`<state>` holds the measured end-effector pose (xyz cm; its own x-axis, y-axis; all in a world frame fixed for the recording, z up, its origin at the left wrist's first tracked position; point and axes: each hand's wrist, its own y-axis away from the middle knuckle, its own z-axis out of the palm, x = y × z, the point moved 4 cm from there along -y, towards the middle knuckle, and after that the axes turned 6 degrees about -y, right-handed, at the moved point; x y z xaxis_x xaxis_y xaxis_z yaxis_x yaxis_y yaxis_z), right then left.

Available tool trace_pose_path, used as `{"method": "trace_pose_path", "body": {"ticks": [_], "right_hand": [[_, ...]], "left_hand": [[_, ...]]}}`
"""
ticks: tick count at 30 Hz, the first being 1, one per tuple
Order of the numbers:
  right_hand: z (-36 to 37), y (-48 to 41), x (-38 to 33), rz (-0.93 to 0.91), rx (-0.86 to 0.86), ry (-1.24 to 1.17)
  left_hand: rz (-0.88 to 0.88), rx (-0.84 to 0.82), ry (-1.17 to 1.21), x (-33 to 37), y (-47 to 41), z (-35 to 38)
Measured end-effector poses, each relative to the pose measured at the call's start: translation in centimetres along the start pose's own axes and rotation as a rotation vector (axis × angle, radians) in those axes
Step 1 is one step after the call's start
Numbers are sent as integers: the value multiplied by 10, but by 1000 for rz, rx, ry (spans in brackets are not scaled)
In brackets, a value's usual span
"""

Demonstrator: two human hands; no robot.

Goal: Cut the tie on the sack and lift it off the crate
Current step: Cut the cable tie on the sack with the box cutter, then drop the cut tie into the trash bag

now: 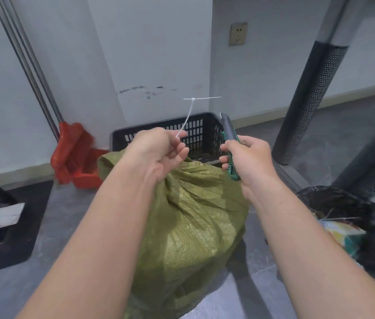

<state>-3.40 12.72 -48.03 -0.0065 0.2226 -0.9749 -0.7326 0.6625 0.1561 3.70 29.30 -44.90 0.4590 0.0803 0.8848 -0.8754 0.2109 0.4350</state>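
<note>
A green woven sack lies over the near part of a black slotted plastic crate, its gathered neck just under my hands. My left hand pinches one end of a white zip tie, which sticks up free of the sack with its tail pointing right. My right hand is closed around a green and grey utility knife, held upright beside the crate's right rim. Whether the blade is out cannot be seen.
A red mop and dustpan lean against the wall at the left. A black perforated post stands at the right, with a black rubbish bag in front of it. A dark metal frame base lies at the left.
</note>
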Motion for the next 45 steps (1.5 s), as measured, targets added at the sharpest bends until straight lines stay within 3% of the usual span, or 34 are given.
{"method": "trace_pose_path", "body": {"ticks": [11,19,25,34,45], "right_hand": [[-57,-40,-9,-40,153,108],[-114,-55,43,8,172,349],[-139,-64,96,25,124,453],[-162,-65,171,67,17,649],[-192,-62,266,154,-72,797]], "left_hand": [[-206,-98,208,-61,-7,86],[-324,-155,238,-123,-11,136],[-252,-187,31,-169,-27,159],[36,-127,-244,-216,-44,166],[280,-332,-662,-271,-54,171]]}}
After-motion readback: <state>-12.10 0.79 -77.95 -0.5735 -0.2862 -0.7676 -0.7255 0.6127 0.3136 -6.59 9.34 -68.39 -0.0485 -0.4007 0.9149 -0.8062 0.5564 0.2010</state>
